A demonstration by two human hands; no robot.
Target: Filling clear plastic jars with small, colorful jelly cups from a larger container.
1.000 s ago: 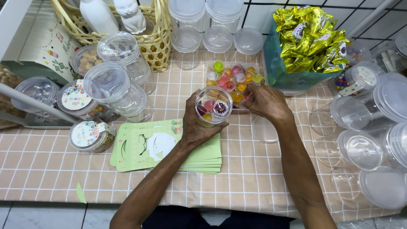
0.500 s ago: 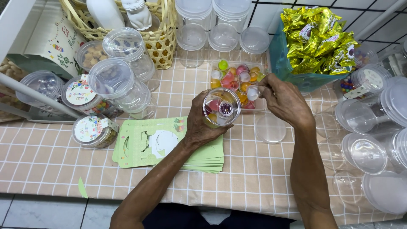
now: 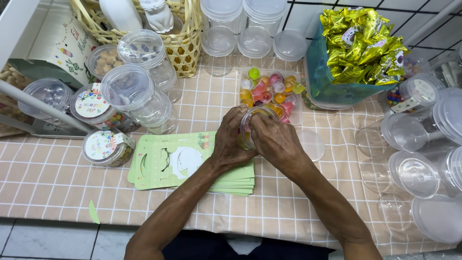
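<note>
Left hand (image 3: 230,144) wrapped around clear jar (image 3: 248,126), right hand (image 3: 274,139) cupped over its mouth, fingers closed on the rim. Partly filled with jelly cups. Tray of jelly cups (image 3: 269,89) just beyond the grip, loose lid (image 3: 313,144) right of it, not yet on.

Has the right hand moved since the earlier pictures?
Yes. The right hand has come away from the candy tray, toward the person, onto the jar.
</note>
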